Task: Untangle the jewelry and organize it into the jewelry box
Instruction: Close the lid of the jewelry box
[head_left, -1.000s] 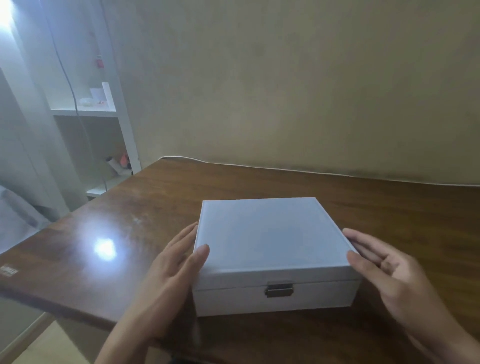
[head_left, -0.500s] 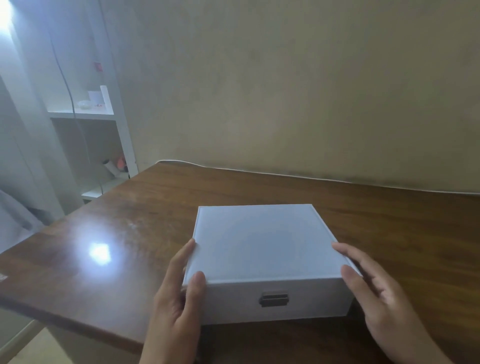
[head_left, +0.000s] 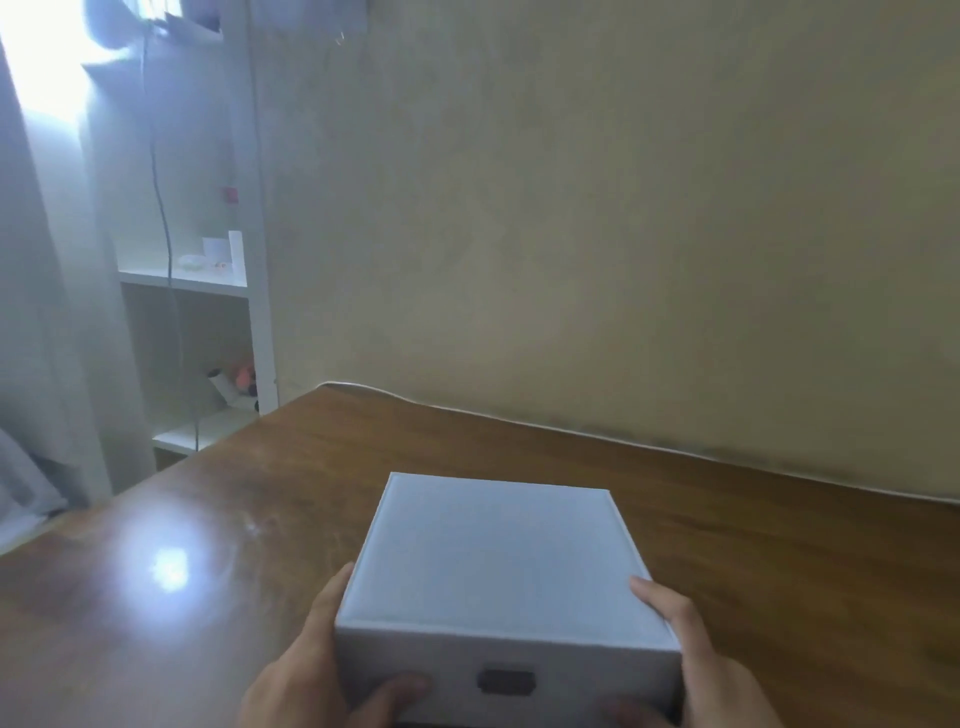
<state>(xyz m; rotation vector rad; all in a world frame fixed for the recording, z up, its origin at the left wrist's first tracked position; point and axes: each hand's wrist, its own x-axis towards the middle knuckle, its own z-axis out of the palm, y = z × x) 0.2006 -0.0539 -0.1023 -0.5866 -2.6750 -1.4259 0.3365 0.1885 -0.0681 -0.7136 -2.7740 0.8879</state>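
A white square jewelry box (head_left: 498, 566) with its lid closed and a dark metal clasp (head_left: 505, 682) on the front sits on the brown wooden table (head_left: 779, 561), near the front edge. My left hand (head_left: 306, 670) grips the box's left side, its thumb across the front face. My right hand (head_left: 706, 660) grips the right side, with its thumb low on the front. No jewelry is in view.
A plain beige wall stands behind the table. A white shelf unit (head_left: 208, 332) with small items and a hanging cable stands at the left, beside a pale curtain (head_left: 47, 312). Light glares off the table's left part (head_left: 169, 566).
Both hands moved from resting flat along the box's sides to gripping it, thumbs now on the front. The view has tilted up, so the box sits lower in frame.
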